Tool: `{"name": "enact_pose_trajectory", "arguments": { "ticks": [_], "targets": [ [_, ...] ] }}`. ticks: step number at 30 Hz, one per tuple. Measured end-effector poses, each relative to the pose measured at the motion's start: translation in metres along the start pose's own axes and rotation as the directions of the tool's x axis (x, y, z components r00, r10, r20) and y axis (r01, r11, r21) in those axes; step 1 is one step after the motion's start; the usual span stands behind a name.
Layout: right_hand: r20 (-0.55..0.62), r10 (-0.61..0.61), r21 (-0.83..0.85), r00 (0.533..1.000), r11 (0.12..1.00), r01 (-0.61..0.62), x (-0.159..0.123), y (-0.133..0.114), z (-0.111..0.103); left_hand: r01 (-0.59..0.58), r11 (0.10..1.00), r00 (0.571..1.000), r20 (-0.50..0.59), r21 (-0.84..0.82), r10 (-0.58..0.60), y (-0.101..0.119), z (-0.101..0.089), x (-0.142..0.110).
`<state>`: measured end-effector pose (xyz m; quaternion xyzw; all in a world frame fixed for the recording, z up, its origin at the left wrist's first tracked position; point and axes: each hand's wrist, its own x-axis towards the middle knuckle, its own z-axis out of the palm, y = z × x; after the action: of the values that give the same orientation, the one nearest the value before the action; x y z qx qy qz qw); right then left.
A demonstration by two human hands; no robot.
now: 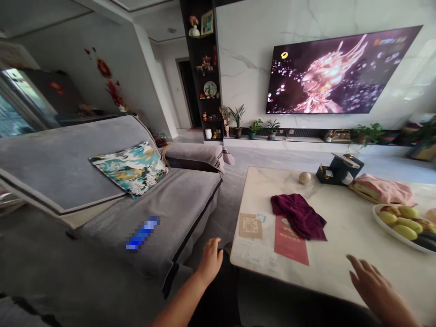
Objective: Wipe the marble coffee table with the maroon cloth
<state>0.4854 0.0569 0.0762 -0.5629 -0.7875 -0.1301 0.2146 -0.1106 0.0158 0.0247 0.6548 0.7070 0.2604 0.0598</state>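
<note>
My left hand (211, 261) hangs loosely curled beside the near corner of a white marble table (340, 236), between it and the grey sofa (143, 236), holding nothing visible. My right hand (369, 284) is spread over the table's near edge, its fingers apart and empty. Closest to it lie a maroon cloth (298, 218) and a red envelope (291, 243). A tan printed card (250, 225) lies to their left. A white plate (384, 225) of yellow-green fruit (405, 222) sits at the right.
A patterned cushion (129, 169) and a pixelated blue object (143, 232) lie on the sofa. Farther along the table are a pink cloth (383, 190), a small round ball (304, 178) and a black holder (339, 170). A wall TV (340, 70) and potted plants stand beyond.
</note>
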Motion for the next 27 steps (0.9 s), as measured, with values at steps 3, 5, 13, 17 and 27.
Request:
{"name": "enact_pose_trajectory", "arguments": {
  "ticks": [3,5,13,17,27],
  "targets": [
    [0.034,0.016,0.072,0.999,0.997,-0.019,0.061,0.001,0.033,-0.078,0.997,0.993,0.086,-0.008,0.079,0.031,0.040,0.072],
    [0.093,-0.045,0.065,0.995,0.997,0.039,0.103,-0.002,0.045,-0.104,0.995,0.985,0.135,-0.008,0.104,0.049,0.065,0.112],
    [0.425,-0.180,0.107,0.887,0.983,0.148,0.221,0.002,0.090,-0.037,0.999,0.987,0.157,-0.014,0.039,0.069,0.143,0.191],
    [0.533,-0.234,0.223,0.813,0.966,0.132,0.235,0.009,0.133,-0.009,0.999,0.995,0.100,-0.033,0.012,0.058,0.164,0.189],
    [0.467,-0.417,0.441,0.780,0.874,0.203,0.230,-0.033,0.182,-0.001,0.981,0.996,-0.084,-0.193,-0.015,0.038,0.189,0.184]
  ]
}}
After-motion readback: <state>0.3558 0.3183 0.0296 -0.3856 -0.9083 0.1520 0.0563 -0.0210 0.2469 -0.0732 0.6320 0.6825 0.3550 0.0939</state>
